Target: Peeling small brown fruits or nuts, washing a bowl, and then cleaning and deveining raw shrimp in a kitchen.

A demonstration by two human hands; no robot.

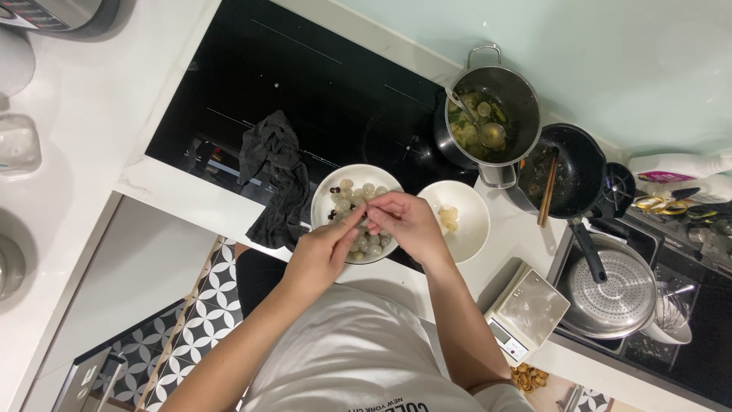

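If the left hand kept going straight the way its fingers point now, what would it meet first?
The left hand points up and right toward the right hand, fingertips nearly touching over the bowl of pale round fruit. It would meet those fingers first; depth is uncertain.

A white bowl [326, 200] of pale peeled fruits [364, 191] (some dark seeds too) sits at the counter's edge.

Scale screen [504, 336]: a small pale rectangular window on the front edge of the kitchen scale [528, 311], well to the right of and below the fingers [379, 210], on the white counter.
Bottle label [666, 177]: a pink and purple band on a white plastic bottle [681, 165] lying on its side, far right of the fingers, beyond the black pan.
Shirt print [396, 404]: dark lettering on the white shirt, straight below the fingers at the bottom edge.
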